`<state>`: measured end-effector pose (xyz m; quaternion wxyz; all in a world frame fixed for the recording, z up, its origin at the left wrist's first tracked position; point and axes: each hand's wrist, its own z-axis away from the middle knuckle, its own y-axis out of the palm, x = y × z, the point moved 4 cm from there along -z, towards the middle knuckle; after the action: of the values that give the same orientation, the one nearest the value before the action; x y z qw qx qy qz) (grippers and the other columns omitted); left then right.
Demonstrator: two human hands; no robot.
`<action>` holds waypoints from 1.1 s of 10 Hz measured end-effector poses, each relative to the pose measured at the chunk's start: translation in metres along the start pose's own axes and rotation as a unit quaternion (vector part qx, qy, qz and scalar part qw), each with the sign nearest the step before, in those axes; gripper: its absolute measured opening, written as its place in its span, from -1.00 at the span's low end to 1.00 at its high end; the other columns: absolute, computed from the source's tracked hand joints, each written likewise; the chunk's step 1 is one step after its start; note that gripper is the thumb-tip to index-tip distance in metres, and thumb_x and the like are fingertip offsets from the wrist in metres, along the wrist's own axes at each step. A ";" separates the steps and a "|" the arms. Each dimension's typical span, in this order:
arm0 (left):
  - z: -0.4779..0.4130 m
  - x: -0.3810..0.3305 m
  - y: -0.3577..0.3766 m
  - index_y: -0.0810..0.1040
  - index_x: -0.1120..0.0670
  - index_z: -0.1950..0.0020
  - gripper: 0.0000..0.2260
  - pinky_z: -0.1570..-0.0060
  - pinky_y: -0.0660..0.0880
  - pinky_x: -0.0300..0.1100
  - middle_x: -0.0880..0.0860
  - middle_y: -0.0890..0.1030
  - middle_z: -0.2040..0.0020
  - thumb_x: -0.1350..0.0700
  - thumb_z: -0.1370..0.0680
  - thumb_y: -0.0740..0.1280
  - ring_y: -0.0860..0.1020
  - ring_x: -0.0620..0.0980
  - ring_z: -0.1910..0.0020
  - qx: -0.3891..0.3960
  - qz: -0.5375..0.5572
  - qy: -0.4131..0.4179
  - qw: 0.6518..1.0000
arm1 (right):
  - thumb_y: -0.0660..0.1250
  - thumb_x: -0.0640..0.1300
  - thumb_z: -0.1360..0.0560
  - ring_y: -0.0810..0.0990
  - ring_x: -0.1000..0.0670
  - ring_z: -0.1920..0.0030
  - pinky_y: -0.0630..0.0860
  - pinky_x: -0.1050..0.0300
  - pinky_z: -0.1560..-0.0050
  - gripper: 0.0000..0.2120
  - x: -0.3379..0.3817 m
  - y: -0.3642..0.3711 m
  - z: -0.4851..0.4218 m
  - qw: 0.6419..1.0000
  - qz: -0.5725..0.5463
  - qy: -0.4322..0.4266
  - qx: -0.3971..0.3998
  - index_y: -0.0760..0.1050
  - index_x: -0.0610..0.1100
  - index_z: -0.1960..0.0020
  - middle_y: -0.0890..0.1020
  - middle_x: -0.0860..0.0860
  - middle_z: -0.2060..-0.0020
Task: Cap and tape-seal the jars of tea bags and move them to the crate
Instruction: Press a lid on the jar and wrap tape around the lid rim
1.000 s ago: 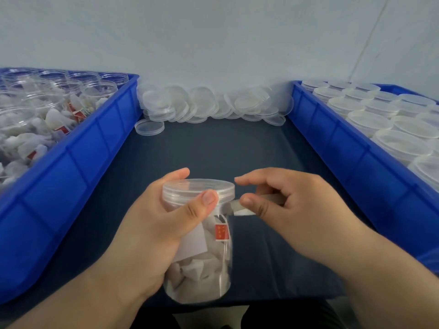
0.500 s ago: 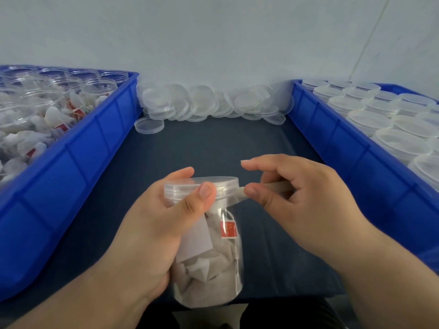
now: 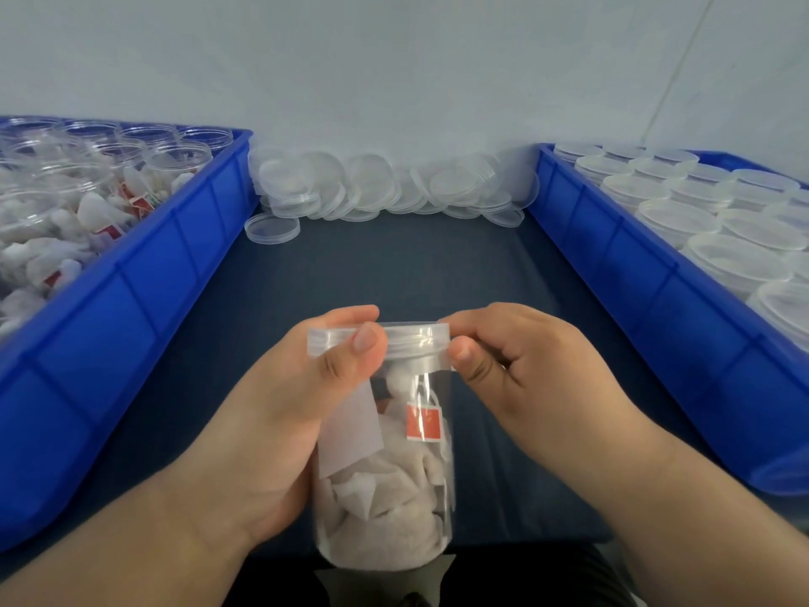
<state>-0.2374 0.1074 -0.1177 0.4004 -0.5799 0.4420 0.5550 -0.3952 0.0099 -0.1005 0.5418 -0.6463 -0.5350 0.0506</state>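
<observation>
While the left crate [image 3: 144, 291] holds many open jars [image 3: 175, 159] of tea bags waiting for lids, I judge the batch about mid-run. My left grip [image 3: 271, 414] wraps the jar [image 3: 394, 497], held over the counter [image 3: 394, 265] at its near edge, thumb on the lid [image 3: 411, 339], already seated. My right grip [image 3: 525, 374] pinches clear tape [image 3: 427, 359] against the lid's right rim, so sealing looks unfinished. Capped jars [image 3: 674, 216] fill much of the right crate [image 3: 648, 308]; this one has yet to join them.

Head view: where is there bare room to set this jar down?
Bare: the dark tabletop between the left crate and right crate, from the held jar back to the lid pile. Crowded: both crates, packed with jars where visible; lids heap at the back.
</observation>
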 end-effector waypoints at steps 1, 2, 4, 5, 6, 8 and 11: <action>-0.002 0.002 -0.004 0.62 -0.43 -0.07 -0.28 -0.35 0.44 0.22 -0.03 0.67 -0.24 -0.65 0.03 0.39 0.61 0.06 -0.28 -0.009 -0.014 -0.007 1.000 | 0.06 0.26 -0.56 0.50 0.09 0.16 0.40 0.30 0.17 -0.60 0.005 -0.004 0.000 1.000 0.008 -0.013 -0.008 0.61 0.12 -0.01 0.52 0.11 0.33; -0.001 0.007 -0.007 0.66 -0.26 -0.17 -0.15 -0.34 0.45 0.13 -0.07 0.67 -0.25 -0.51 0.07 0.56 0.61 -0.03 -0.28 -0.017 0.048 -0.033 0.998 | 0.06 0.27 -0.57 0.49 0.09 0.18 0.40 0.31 0.22 -0.59 0.008 -0.005 0.000 1.000 0.028 -0.009 -0.003 0.61 0.09 0.04 0.52 0.10 0.34; -0.002 0.014 -0.011 0.53 -0.41 -0.16 -0.20 -0.08 0.57 -0.04 -0.28 0.67 -0.09 -0.56 0.05 0.51 0.68 -0.21 -0.05 -0.071 -0.023 -0.022 0.997 | 0.07 0.33 -0.47 0.48 0.16 0.15 0.35 0.39 0.16 -0.55 0.014 -0.005 -0.001 0.997 0.072 0.004 0.032 0.64 0.17 -0.05 0.53 0.16 0.30; -0.002 0.012 -0.011 0.51 -0.44 -0.09 -0.24 0.01 0.57 -0.09 -0.36 0.63 -0.04 -0.65 0.06 0.39 0.65 -0.30 0.02 -0.105 -0.074 -0.023 0.991 | 0.15 0.27 -0.48 0.50 0.16 0.12 0.36 0.39 0.14 -0.65 0.014 -0.012 -0.001 0.998 0.055 -0.006 0.019 0.64 0.18 -0.02 0.54 0.16 0.30; -0.001 0.007 -0.012 0.51 -0.37 -0.06 -0.30 0.16 0.51 -0.18 -0.48 0.57 0.04 -0.65 -0.03 0.31 0.59 -0.43 0.11 -0.143 -0.103 -0.020 0.984 | 0.22 0.19 -0.50 0.54 0.13 0.15 0.39 0.39 0.12 -0.71 0.016 -0.023 0.000 0.999 0.037 -0.034 -0.018 0.66 0.12 -0.01 0.56 0.17 0.30; -0.001 0.009 -0.012 0.51 -0.26 -0.02 -0.38 0.38 0.45 -0.36 -0.46 0.57 0.13 -0.55 -0.09 0.31 0.54 -0.50 0.19 -0.177 -0.111 -0.043 0.977 | 0.30 0.10 -0.53 0.57 0.10 0.17 0.50 0.15 0.07 -0.77 0.019 -0.030 0.002 0.992 0.077 -0.076 -0.065 0.68 0.02 0.04 0.61 0.15 0.26; 0.005 0.013 -0.007 0.65 -0.23 0.08 -0.35 -0.06 0.61 0.25 -0.02 0.72 0.09 -0.50 0.07 0.57 0.70 0.06 0.08 -0.093 0.045 -0.015 0.995 | 0.29 0.11 -0.52 0.54 0.12 0.14 0.42 0.39 0.14 -0.79 0.015 -0.012 0.000 0.996 -0.005 -0.040 -0.073 0.64 0.04 0.03 0.60 0.16 0.23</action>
<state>-0.2325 0.1132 -0.1316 0.3258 -0.5858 0.4080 0.6198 -0.3960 0.0193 -0.0839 0.4712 -0.6792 -0.5617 0.0344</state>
